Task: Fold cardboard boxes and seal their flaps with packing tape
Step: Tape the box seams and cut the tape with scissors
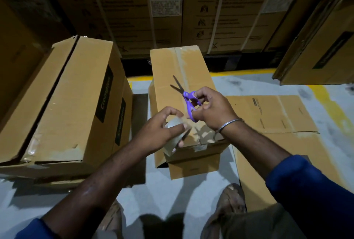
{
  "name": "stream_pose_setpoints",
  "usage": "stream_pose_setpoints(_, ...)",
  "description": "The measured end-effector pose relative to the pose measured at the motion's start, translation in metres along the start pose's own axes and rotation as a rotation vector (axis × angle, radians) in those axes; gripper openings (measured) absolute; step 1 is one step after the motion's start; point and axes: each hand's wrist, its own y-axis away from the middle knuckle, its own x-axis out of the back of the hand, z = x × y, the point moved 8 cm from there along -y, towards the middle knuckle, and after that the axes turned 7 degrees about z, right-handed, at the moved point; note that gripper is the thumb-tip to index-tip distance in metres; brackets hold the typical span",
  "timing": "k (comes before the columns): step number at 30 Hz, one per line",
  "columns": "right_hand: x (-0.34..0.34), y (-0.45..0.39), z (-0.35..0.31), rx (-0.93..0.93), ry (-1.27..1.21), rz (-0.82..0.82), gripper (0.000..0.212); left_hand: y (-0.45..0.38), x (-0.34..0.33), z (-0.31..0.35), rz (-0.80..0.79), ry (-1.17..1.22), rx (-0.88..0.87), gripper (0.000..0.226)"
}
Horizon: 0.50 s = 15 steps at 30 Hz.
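The cardboard box (178,78) stands on the floor (249,85) straight ahead, brown and worn, a strip of clear tape along its top seam, its near flap edges ragged. Over its near end the left hand (161,129) grips a roll of clear packing tape (175,124), thumb curled over it. The right hand (212,108) holds purple-handled scissors (188,103), fingers through the loops, blades parted and pointing away.

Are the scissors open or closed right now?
Open. The scissors in the right hand show two blades spread in a V above the purple handles, over the taped box.
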Motion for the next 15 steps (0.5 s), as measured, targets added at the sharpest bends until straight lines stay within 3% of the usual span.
stream_pose_setpoints(3,0.019,-0.009,0.014,-0.057,-0.072,0.005,0.041,-0.005,0.007,0.006,0.004,-0.097,-0.063,0.078)
stream_pose_setpoints(5,0.028,-0.011,0.023,-0.106,-0.130,0.012,0.039,-0.005,0.005,0.006,-0.040,-0.073,-0.066,0.089)
stream_pose_setpoints(11,0.084,-0.016,0.061,-0.267,-0.256,0.215,0.028,0.002,0.019,-0.006,-0.120,-0.220,-0.043,0.062)
stream_pose_setpoints(15,0.151,-0.015,0.117,-0.386,-0.057,0.365,0.024,0.005,0.050,-0.033,-0.127,-0.508,-0.007,0.056)
